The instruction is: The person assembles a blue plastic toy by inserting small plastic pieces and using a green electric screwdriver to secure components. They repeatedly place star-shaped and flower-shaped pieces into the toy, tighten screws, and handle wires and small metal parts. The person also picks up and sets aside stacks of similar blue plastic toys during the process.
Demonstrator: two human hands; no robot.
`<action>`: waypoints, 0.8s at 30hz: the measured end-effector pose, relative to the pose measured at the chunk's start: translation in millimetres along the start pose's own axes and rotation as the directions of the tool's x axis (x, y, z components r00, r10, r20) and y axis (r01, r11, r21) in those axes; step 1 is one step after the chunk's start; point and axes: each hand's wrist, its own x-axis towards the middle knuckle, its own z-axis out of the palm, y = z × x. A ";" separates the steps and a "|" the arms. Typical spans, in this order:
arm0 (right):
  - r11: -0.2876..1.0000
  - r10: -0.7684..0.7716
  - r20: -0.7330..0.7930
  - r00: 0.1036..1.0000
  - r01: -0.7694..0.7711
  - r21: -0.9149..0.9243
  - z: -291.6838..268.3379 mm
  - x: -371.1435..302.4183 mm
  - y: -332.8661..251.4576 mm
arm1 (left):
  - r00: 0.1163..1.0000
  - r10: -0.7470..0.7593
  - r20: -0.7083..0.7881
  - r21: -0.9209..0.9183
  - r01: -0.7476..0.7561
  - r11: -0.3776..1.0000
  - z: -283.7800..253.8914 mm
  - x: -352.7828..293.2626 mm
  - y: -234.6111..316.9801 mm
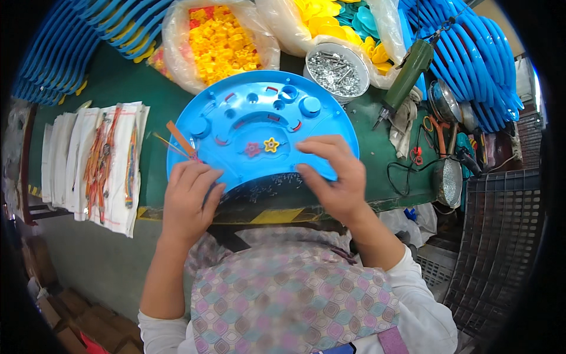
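A shallow blue plastic arc-shaped panel (pixel 227 133) lies in front of me, with round recesses, red-edged slots and two small star or flower pieces, one pink (pixel 252 149) and one yellow (pixel 271 145). At the panel's left edge my left hand (pixel 191 192) has its fingers curled. From behind those fingers an orange ribbon-like wire harness (pixel 181 138) with thin loose wires sticks up; the grip itself is partly hidden. Over the panel's right end is my right hand (pixel 333 171), thumb and fingers spread apart, slightly blurred, with nothing seen between them.
More wire harnesses (pixel 100 162) lie on white sheets at left. Behind the panel stand a bag of yellow parts (pixel 227 50) and a tub of screws (pixel 339 74). A green electric screwdriver (pixel 408 74) hangs at right. Stacked blue panels (pixel 480 65) flank the table; dark crates (pixel 501 236) stand right.
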 end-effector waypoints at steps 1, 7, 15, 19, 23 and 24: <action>0.998 0.058 -0.026 0.998 -0.059 -0.010 -10.7 -0.9 4.9 | 1.000 0.009 -0.003 0.018 -0.009 1.000 -1.7 3.5 -2.6; 0.926 0.047 -0.433 0.900 -0.202 -0.319 -78.5 8.2 68.2 | 1.000 0.027 -0.013 -0.046 -0.028 0.999 3.9 13.6 -10.4; 0.799 0.585 -0.454 0.672 -0.379 0.468 -121.5 61.5 167.2 | 0.981 0.191 0.031 -0.142 -0.185 0.972 15.0 7.7 24.7; 0.890 0.451 -0.468 0.760 -0.342 0.302 -119.2 68.3 163.5 | 0.975 0.215 0.056 0.025 -0.217 0.976 28.2 8.9 34.9; 0.811 0.399 -0.450 0.799 -0.078 0.580 -123.4 59.8 92.5 | 0.992 0.126 -0.016 0.088 -0.124 0.988 27.5 13.6 32.2; 0.665 0.370 -0.405 0.836 0.067 0.744 -119.0 58.4 70.2 | 0.997 0.075 -0.007 0.041 -0.075 0.996 26.2 15.7 34.0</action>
